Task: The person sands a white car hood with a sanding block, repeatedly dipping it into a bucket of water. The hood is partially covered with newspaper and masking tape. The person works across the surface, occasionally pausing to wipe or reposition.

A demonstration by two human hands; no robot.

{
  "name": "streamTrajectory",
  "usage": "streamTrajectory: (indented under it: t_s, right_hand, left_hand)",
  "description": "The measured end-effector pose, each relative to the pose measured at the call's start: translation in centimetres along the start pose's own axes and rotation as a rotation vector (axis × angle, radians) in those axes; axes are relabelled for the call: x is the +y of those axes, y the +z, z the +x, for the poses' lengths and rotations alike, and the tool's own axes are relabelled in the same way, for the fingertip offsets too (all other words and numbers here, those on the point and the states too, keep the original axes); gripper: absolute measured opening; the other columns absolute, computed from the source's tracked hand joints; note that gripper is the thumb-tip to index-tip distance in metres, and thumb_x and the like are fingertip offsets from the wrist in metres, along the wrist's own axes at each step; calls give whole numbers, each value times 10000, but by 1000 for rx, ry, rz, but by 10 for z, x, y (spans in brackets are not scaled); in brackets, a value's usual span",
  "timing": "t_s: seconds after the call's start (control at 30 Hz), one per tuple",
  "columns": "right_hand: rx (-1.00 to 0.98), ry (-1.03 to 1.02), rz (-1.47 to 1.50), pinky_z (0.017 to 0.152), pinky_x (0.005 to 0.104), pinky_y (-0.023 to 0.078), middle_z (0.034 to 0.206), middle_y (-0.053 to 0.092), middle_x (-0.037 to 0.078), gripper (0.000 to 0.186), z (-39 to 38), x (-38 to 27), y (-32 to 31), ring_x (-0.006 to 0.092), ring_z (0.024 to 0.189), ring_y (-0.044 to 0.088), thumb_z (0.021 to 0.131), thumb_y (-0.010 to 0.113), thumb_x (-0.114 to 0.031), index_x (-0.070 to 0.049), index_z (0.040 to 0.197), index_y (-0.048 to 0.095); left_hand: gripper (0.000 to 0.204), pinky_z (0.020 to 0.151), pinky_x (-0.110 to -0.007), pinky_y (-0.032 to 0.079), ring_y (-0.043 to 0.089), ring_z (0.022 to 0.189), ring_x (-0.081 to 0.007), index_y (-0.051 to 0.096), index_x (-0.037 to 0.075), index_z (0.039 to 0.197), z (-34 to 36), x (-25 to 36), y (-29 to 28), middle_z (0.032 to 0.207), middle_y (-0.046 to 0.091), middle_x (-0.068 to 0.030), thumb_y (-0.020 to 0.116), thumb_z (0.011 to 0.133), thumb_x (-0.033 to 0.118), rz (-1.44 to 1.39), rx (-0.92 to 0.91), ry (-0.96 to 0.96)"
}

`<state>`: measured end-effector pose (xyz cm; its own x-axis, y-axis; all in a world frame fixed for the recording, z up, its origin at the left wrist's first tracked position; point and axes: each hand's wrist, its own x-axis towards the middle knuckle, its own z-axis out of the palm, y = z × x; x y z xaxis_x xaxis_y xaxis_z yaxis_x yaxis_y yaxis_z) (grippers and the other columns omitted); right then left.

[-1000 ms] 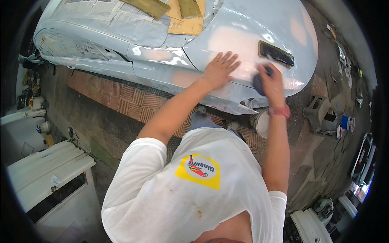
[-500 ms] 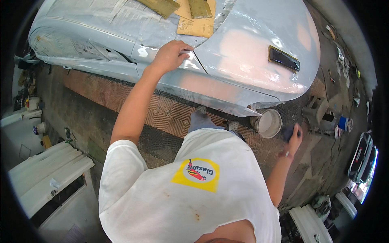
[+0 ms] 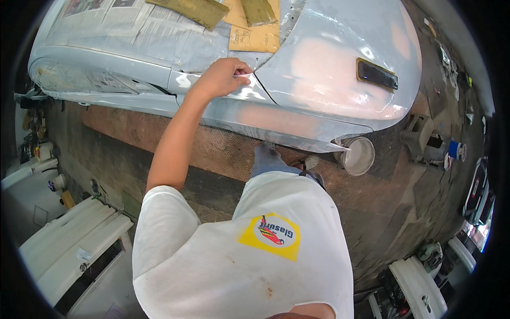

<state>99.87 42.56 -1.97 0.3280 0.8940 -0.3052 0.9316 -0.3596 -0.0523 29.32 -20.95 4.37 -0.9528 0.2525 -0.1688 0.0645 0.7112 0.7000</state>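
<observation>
My left hand rests on the edge of the pale grey car body, beside the dark panel gap. Its fingers are bent, with the thumb apart from them. A bright white patch shows between thumb and fingers, and I see no held thing there. My right hand and forearm are out of view. On the pink-patched panel to the right lies a black oblong sanding block with a yellowish edge. Below the panel's pointed lower edge, a round bucket of greyish liquid stands on the floor.
Brown folded paper and olive-brown strips lie on the newspaper-masked car. At right on the floor are a grey plastic stool and a blue-banded can. White panels stand lower left.
My right hand, holding something dark and blurred near the bucket, has left the view. My left hand stays at the panel edge, its fingers more bent. The view has shifted slightly.
</observation>
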Motion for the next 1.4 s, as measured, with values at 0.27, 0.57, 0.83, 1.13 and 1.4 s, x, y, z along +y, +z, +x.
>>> streamTrajectory:
  t_s: [0.27,0.57,0.83,1.13,1.4]
  right_hand:
    - [10,-92,4,995,493,599,1422,729,240,729,-9,-25,-15,365,1174,741,1006,822,-449,111,1446,665]
    - [23,-179,-18,1002,497,594,1415,732,254,730,-1,-55,-22,376,1182,741,1001,826,-449,117,1434,671]
    - [21,-183,-95,1008,501,590,1408,734,267,730,29,-56,-22,386,1190,741,996,830,-449,123,1423,676]
    - [99,-409,-213,1015,505,585,1400,736,282,731,130,-128,19,397,1199,741,991,834,-449,129,1411,681]
    - [-145,-1400,199,1118,417,495,1270,713,186,443,-138,-426,62,300,1217,651,1057,791,-275,26,1354,659]
  left_hand:
    - [259,797,-343,565,721,852,-219,826,23,1111,34,-12,-14,949,801,-100,909,906,157,-37,-260,-10]
    - [168,822,-343,570,739,877,-213,815,34,1023,8,-1,-9,988,826,-90,890,905,126,-32,-75,-19]
    - [174,878,-412,564,705,1016,-271,833,144,1066,-29,-3,11,1059,780,-13,860,910,217,257,300,229]
    - [284,1024,-461,492,644,1137,-310,837,177,1190,-36,7,30,1225,750,-21,838,911,124,297,370,153]
    - [352,1071,-466,465,614,1194,-294,843,217,1249,-41,2,23,1251,729,-5,834,910,122,319,331,179]
